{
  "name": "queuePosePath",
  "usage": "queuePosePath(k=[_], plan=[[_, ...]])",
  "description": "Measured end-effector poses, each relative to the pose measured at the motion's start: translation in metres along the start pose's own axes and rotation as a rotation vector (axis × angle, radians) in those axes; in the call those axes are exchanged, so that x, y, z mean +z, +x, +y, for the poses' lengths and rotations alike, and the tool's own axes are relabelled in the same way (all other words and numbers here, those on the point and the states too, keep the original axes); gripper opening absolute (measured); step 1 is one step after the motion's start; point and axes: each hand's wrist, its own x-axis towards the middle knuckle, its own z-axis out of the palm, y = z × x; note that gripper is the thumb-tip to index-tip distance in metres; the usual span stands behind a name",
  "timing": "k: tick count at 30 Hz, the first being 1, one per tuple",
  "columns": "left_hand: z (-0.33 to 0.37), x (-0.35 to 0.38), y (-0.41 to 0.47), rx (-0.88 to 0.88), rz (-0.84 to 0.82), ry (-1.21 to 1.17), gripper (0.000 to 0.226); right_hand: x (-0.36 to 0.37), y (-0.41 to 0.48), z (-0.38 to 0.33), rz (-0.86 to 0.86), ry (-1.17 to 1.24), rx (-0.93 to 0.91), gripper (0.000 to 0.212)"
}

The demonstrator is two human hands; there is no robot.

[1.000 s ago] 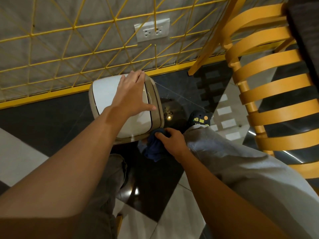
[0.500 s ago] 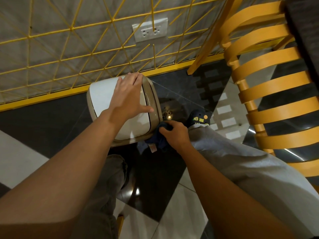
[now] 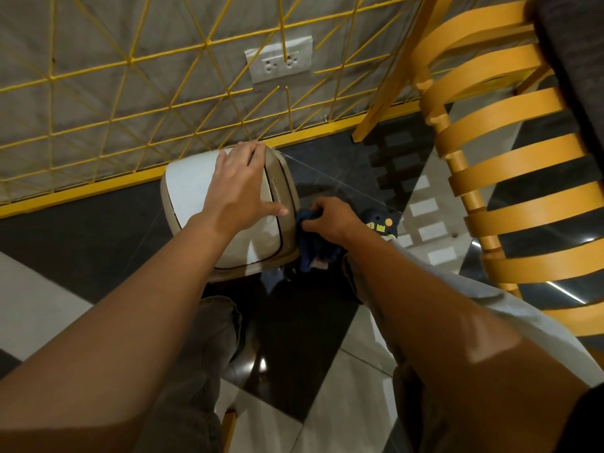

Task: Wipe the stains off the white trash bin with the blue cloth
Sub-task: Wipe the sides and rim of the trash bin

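The white trash bin [image 3: 189, 188] with a beige rim stands on the dark floor against the yellow baseboard, seen from above. My left hand [image 3: 240, 188] lies flat on its lid, fingers spread toward the far right corner and thumb near the right rim. My right hand [image 3: 330, 219] grips the dark blue cloth [image 3: 313, 251] and presses it against the bin's right side, just below the rim. Most of the cloth hangs down beside the bin, and the bin's side walls are hidden from this angle.
A yellow slatted chair [image 3: 510, 165] stands close on the right. A grey wall with a yellow wire grid [image 3: 130, 60] and a power socket [image 3: 279, 62] is right behind the bin. My legs and a dark shoe [image 3: 380, 222] are by the bin.
My right hand has carried the cloth from the bin's near right corner up along its right side. My left hand has stayed on the lid.
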Motion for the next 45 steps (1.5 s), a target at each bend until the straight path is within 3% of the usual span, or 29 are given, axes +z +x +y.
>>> queuePosePath(k=[3, 12, 15, 20, 22, 34, 41, 45], plan=[[0.000, 0.000, 0.000, -0.004, 0.001, -0.009, 0.109, 0.005, -0.011, 0.007, -0.108, -0.016, 0.016, 0.026], [-0.002, 0.001, 0.000, 0.003, 0.012, -0.024, 0.108, -0.003, -0.002, -0.004, 0.071, 0.060, -0.049, 0.032], [-0.001, 0.001, 0.000, 0.007, 0.012, -0.027, 0.106, -0.009, 0.004, -0.012, 0.058, 0.038, -0.057, 0.034], [-0.002, 0.001, 0.000, 0.016, 0.035, -0.035, 0.103, -0.017, 0.017, -0.028, 0.130, 0.041, -0.060, 0.016], [-0.002, 0.001, 0.000, 0.016, 0.034, -0.038, 0.103, -0.018, 0.019, -0.032, 0.141, 0.039, -0.061, 0.021], [0.003, -0.001, -0.001, -0.016, 0.026, -0.033, 0.102, 0.013, -0.021, 0.003, 0.025, 0.224, 0.162, 0.030], [0.001, 0.001, -0.001, -0.005, 0.028, -0.010, 0.103, 0.010, -0.013, -0.008, 0.203, 0.187, 0.050, 0.019], [0.000, 0.001, 0.000, 0.000, 0.028, -0.013, 0.102, -0.001, 0.003, -0.021, 0.187, 0.165, 0.019, 0.022]])
